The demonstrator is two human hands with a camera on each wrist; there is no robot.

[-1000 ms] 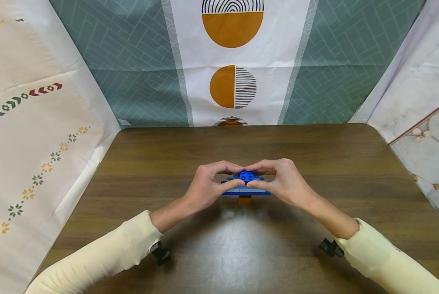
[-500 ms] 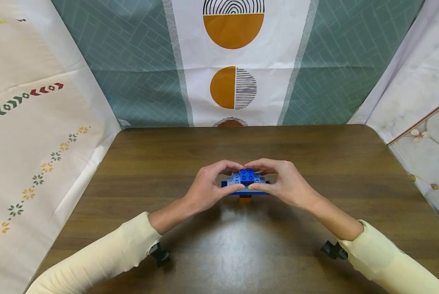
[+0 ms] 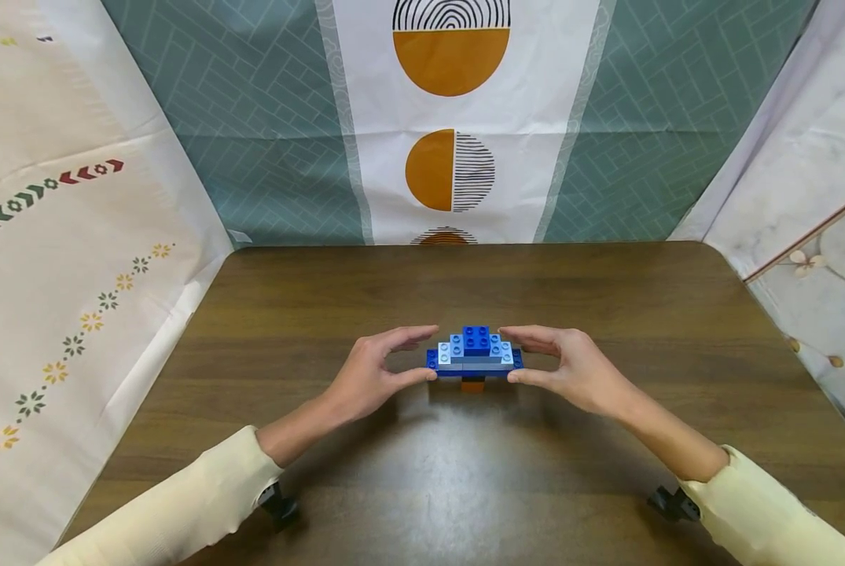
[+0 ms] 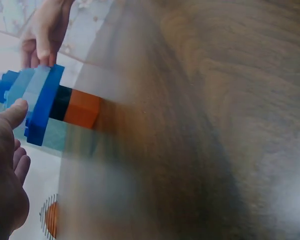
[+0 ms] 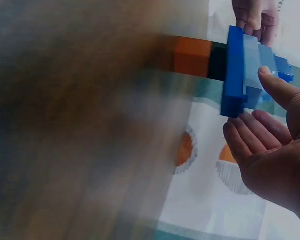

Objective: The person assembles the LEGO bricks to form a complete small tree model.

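A stepped toy-brick structure (image 3: 475, 343) stands upright mid-table in the head view. Its top is a blue brick (image 3: 476, 338), above narrower-to-wider light blue layers (image 5: 251, 67) and a long dark blue layer (image 4: 44, 107). Underneath, a black brick (image 5: 217, 61) and an orange brick (image 4: 83, 108) form a narrow stem reaching the table. My left hand (image 3: 369, 373) is beside the structure's left end, thumb and fingers spread apart. Mirroring it at the right end is my right hand (image 3: 581, 368), fingers also apart from the thumb. Whether either thumb touches the bricks, I cannot tell.
The brown wooden table (image 3: 323, 291) ends at a back edge by a patterned hanging cloth (image 3: 273, 157). Other cloths hang at the left (image 3: 54, 314) and right (image 3: 811, 236). Dark wrist-worn devices show below both sleeves.
Both hands have drawn apart, from around the top blue brick outward and slightly down to the structure's two ends. The stepped layers are now in plain sight; the structure stays in place.
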